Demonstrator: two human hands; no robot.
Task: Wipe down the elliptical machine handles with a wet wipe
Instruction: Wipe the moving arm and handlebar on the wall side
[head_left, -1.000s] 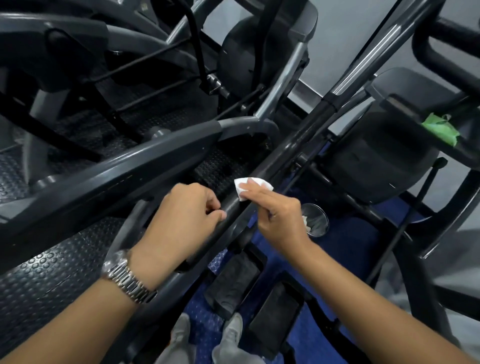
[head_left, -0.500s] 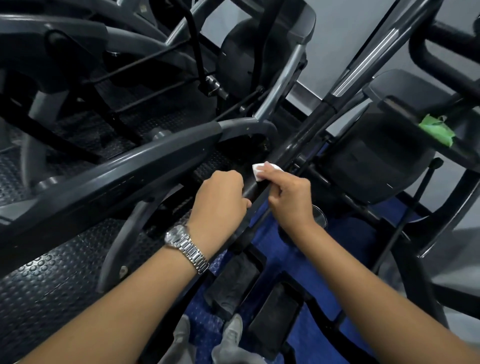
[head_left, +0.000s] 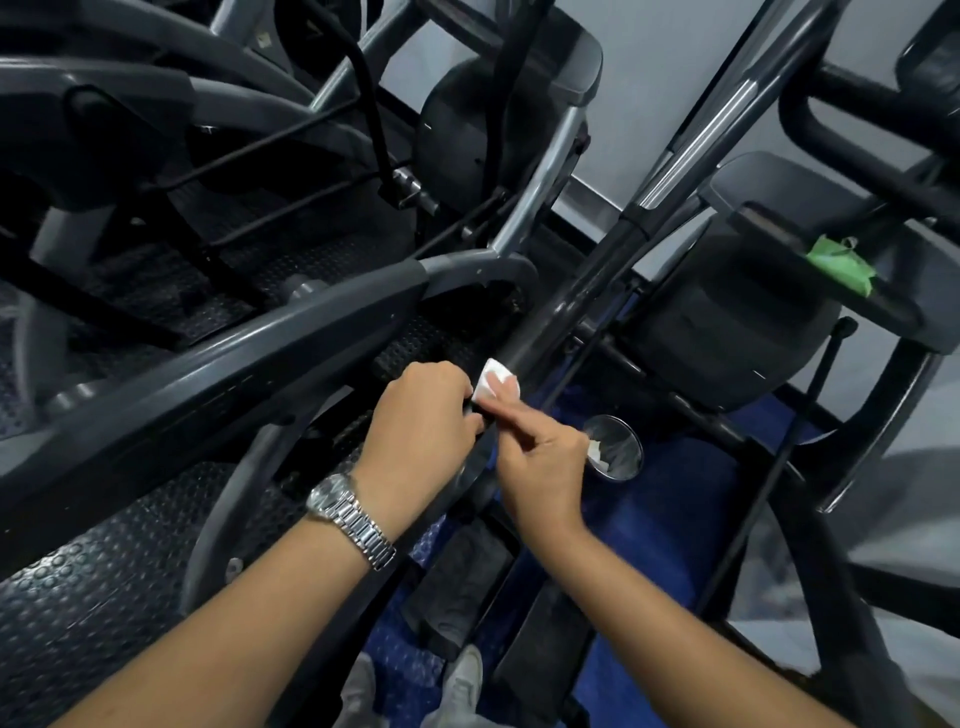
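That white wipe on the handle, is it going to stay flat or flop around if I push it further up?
The wipe is probably limp: it curves around the handle under the right hand fingertips. It looks thin and light, so it may bunch when pushed.

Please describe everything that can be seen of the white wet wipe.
The wet wipe is a small white piece, folded into a compact pad, and looks like soft thin cloth or paper. The fingers of the right hand press it flat against the dark handle bar of the elliptical machine. One fingertip covers part of it. The left hand grips the same bar just beside it, very near its left edge. Whether it is damp cannot be told.
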